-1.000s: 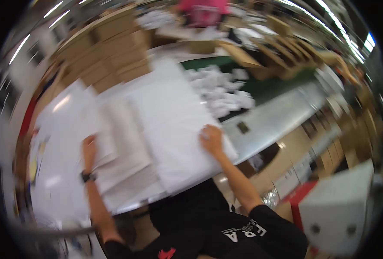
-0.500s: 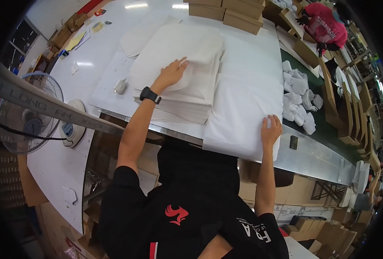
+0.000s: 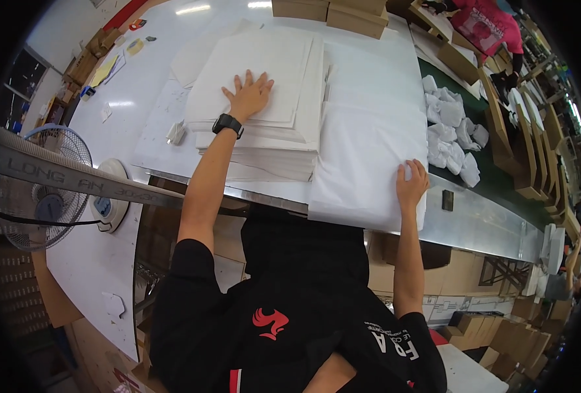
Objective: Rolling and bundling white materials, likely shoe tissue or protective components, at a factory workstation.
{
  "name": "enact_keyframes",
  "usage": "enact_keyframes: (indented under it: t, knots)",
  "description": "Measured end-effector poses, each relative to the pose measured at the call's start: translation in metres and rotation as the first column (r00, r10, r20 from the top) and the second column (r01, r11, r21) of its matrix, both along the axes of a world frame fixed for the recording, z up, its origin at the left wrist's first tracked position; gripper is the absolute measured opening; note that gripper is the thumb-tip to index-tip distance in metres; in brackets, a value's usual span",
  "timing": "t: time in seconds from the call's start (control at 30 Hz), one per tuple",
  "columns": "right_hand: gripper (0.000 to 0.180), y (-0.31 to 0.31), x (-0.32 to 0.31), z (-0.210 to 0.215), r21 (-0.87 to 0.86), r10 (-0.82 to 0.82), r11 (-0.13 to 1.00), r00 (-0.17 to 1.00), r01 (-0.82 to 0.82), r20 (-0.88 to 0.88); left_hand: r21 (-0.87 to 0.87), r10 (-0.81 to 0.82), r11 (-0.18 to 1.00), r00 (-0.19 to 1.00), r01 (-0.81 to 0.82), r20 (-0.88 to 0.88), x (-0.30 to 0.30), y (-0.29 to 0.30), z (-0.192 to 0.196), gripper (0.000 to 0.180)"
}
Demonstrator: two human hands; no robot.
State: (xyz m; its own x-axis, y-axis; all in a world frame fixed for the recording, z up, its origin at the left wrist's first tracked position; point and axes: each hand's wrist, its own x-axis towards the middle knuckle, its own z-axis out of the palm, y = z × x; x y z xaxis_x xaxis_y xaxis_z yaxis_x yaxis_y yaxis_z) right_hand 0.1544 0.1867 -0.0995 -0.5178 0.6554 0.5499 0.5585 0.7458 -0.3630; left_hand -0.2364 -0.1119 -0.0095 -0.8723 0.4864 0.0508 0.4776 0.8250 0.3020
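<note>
A thick stack of white paper sheets [image 3: 274, 59] lies on the white table in front of me. On its top sheet my left hand [image 3: 248, 97] rests flat, fingers spread, a dark watch on the wrist. To the right of the stack, a pile of thin white tissue-like sheets [image 3: 362, 157] reaches the table's front edge. My right hand [image 3: 411, 185] lies on the right edge of that pile, fingers slightly bent over it; whether it pinches a sheet I cannot tell.
Cardboard boxes [image 3: 356, 19] stand at the far side. On the right, white wrapped bundles [image 3: 453, 128] lie on a green belt beside upright cardboard trays [image 3: 520, 164]; a person in pink [image 3: 490, 26] is beyond. A fan [image 3: 51, 196] stands left, a small dark block [image 3: 447, 200] on the metal edge.
The lifted, curling top sheet of the stack now lies flat. My left hand has shifted slightly left and its fingers have spread. My right hand keeps its place on the tissue pile.
</note>
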Motion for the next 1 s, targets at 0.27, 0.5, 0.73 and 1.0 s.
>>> enact_keyframes:
  t: [0.27,0.5,0.73,1.0]
  knots:
    - [0.027,0.002,0.008,-0.004,-0.004,-0.034,0.999,0.999,0.035,0.016,0.059,-0.132,0.989,0.987,0.137,-0.092,0.013,0.005,-0.008,0.052]
    - [0.027,0.002,0.007,-0.002,-0.016,-0.042,0.999,0.999,0.042,0.017,0.709,0.333,0.701,0.914,-0.076,-0.231,-0.076,-0.004,0.085,0.033]
    - [0.027,-0.004,-0.001,0.004,-0.036,-0.009,0.999,1.000,0.009,-0.008,-0.195,-0.358,0.931,0.664,0.309,-0.656,-0.026,-0.004,0.041,0.035]
    - [0.027,-0.003,0.000,0.003,-0.025,-0.015,1.000,1.000,0.015,-0.001,0.149,-0.168,0.961,0.921,0.233,-0.352,-0.010,-0.005,-0.018,0.037]
